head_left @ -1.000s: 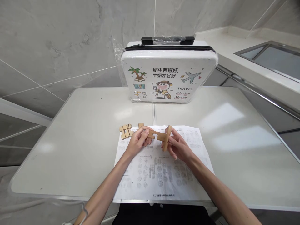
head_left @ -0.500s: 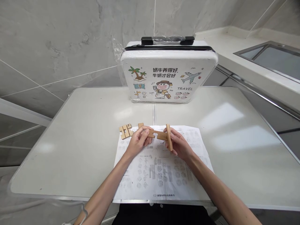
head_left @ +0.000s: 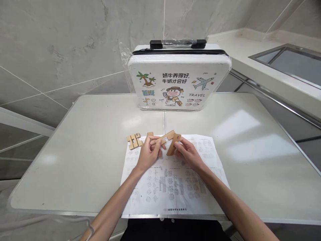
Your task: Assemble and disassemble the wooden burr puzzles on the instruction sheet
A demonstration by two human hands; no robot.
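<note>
My left hand [head_left: 148, 154] pinches one notched wooden puzzle bar [head_left: 166, 137] that slants up to the right. My right hand [head_left: 188, 154] grips a second wooden bar [head_left: 173, 144], tilted, its top end close to the first bar. Both hands hover just above a printed instruction sheet [head_left: 173, 187] on the white table [head_left: 82, 147]. Several more wooden puzzle pieces [head_left: 134, 140] lie grouped at the sheet's upper left corner, just left of my left hand.
A small white suitcase [head_left: 178, 78] with cartoon prints and a black handle stands upright at the table's far edge, wrapped in clear plastic. A counter with a steel sink [head_left: 288, 60] runs along the right. Grey tiled wall behind.
The two bars were joined in a cross; now they are apart. The left bar has tilted up to the right and the right bar has swung to a slant, lower down.
</note>
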